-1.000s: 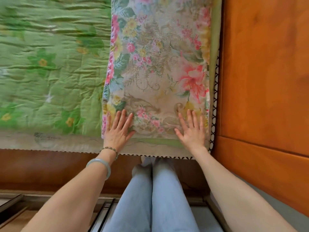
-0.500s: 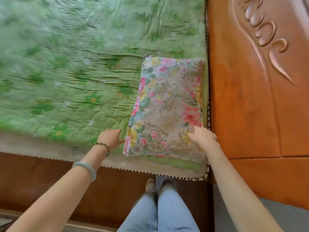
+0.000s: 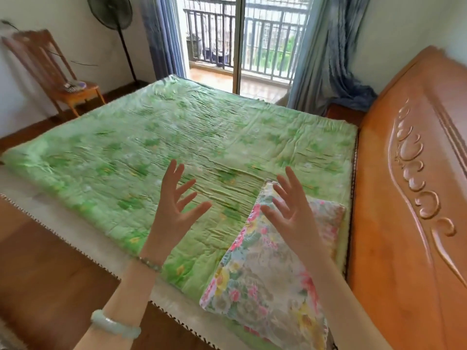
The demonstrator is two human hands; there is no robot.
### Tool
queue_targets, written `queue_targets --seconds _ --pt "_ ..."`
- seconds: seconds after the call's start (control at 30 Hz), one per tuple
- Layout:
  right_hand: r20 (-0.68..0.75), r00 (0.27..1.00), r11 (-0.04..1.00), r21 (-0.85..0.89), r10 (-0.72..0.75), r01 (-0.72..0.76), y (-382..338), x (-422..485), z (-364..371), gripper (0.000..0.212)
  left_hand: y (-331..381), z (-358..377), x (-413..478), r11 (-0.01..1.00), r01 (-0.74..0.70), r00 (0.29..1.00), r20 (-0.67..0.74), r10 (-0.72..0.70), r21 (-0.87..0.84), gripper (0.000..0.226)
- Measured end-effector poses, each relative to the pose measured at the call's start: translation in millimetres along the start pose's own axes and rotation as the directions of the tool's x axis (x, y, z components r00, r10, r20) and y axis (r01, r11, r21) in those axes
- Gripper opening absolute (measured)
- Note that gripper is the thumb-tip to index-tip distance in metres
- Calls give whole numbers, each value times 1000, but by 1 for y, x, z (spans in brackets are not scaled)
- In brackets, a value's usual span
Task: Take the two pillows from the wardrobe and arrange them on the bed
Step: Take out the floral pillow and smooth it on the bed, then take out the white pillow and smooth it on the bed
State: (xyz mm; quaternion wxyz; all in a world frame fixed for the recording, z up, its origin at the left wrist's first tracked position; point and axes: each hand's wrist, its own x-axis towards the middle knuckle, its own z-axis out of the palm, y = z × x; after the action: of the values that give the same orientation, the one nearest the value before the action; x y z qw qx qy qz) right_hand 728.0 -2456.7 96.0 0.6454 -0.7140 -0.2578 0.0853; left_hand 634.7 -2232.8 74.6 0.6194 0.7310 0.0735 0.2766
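The bed, covered by a green quilt, fills the middle of the view, with its carved wooden headboard along the right. One floral pillow lies flat on the quilt at the near corner, just beside the headboard. Both hands are raised above the bed with fingers spread wide and holding nothing: the right hand over the pillow's far end, the left hand to the pillow's left over bare quilt.
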Motion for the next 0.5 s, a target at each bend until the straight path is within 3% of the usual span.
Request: queue_targets --seconds 0.17,0.3,0.5 --pt "158 987 996 92 -25 10 2 32 19 85 9 -12 -22 999 -44 985 -164 43 -2 108" --pt "297 954 985 170 -46 -5 -2 54 53 83 10 -42 -42 999 -15 934 -356 25 32 110" --pt "551 827 968 247 -113 -33 -12 57 127 78 30 -88 -100 980 74 809 -586 50 185 106"
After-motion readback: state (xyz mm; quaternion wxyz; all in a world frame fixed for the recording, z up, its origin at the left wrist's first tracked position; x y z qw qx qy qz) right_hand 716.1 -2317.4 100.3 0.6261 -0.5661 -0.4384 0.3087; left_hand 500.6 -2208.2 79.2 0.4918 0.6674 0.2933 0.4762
